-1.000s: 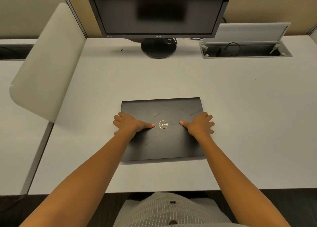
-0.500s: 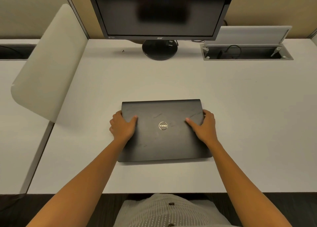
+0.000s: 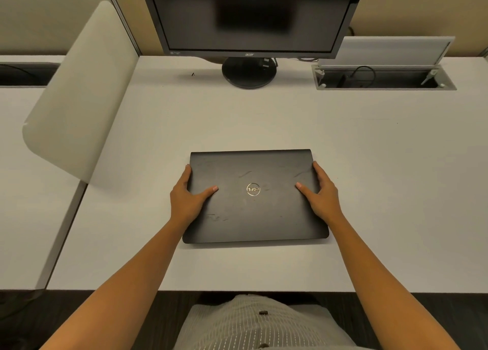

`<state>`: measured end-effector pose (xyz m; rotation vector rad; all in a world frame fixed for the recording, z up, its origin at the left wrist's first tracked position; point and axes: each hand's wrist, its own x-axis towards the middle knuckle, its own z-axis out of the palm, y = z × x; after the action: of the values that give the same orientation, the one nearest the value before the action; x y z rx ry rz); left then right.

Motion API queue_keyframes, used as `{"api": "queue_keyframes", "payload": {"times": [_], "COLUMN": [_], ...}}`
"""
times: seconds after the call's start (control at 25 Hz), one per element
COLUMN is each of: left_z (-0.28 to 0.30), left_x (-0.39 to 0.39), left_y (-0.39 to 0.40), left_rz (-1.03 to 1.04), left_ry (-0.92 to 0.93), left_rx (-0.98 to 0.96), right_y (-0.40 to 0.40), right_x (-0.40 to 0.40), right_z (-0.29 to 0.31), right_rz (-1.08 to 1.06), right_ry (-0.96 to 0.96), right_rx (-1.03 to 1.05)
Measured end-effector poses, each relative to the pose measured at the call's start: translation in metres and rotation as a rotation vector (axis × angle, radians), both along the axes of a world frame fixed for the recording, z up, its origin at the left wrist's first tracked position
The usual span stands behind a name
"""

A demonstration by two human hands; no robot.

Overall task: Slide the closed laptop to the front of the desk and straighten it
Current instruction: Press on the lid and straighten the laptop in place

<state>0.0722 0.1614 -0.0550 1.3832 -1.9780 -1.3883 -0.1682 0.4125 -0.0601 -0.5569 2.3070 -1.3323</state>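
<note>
A closed black laptop with a round silver logo lies flat on the white desk, in front of me and roughly square to the desk's front edge. My left hand clasps its left side, thumb on the lid and fingers along the edge. My right hand holds the right side the same way. A strip of bare desk separates the laptop from the front edge.
A black monitor on a round stand rises at the back. To its right is an open cable box with its lid up. A pale divider panel stands along the left edge. A neighbouring desk lies beyond.
Both hands slid outward from the lid's middle to the laptop's left and right edges and now grip the sides. The laptop has hardly shifted.
</note>
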Motion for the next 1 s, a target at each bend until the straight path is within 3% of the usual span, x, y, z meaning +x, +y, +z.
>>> {"api": "queue_keyframes", "payload": {"times": [1.0], "left_z": [-0.005], "left_x": [0.007], "left_y": [0.004], "left_rz": [-0.005], "left_ry": [0.021], "left_rx": [-0.024], "right_y": [0.009], "right_x": [0.012], "right_z": [-0.009], "right_rz": [-0.011], "right_ry": [0.038], "right_rx": [-0.013]}}
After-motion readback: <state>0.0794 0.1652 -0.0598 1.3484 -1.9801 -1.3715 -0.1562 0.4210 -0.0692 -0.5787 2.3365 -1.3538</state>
